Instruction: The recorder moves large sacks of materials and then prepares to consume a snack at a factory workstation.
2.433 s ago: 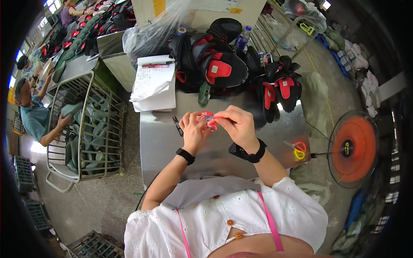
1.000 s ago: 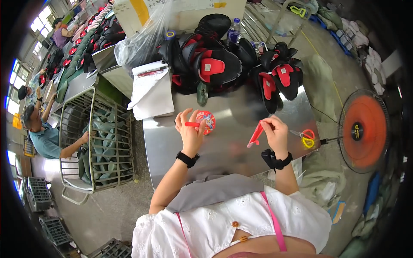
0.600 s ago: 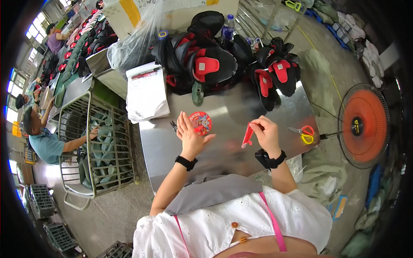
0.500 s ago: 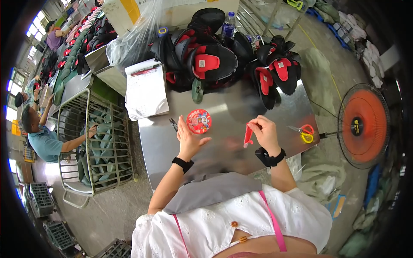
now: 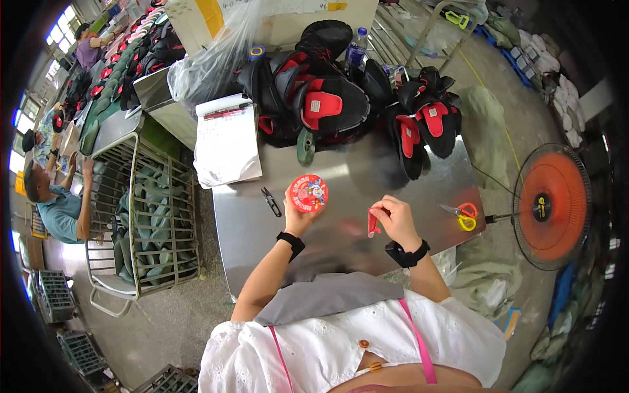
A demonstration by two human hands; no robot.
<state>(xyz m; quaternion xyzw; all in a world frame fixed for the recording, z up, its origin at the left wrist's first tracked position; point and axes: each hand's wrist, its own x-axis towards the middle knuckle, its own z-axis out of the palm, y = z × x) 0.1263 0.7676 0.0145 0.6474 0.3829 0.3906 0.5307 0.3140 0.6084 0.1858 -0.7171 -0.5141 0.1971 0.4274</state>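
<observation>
My left hand is closed around a round red container with a cartoon print on its lid. Its thumb lies under the near rim; most fingers are hidden beneath or beside it. To the right, my right hand pinches a small red strip-like piece between thumb and fingertips, over the metal table. What kind of thing the piece is I cannot tell. Black thread snips lie left of the container. Scissors with red and yellow handles rest near the table's right edge.
Black and red shoes are piled along the table's far side, near a notepad with pens. A bottle stands behind them. An orange fan is at the right. Left stands a metal cage cart; a person reaches towards it.
My left hand has gone from open beside the container to gripping it. My right hand has shifted slightly left and down with the red piece. The person by the cart has drawn an arm back.
</observation>
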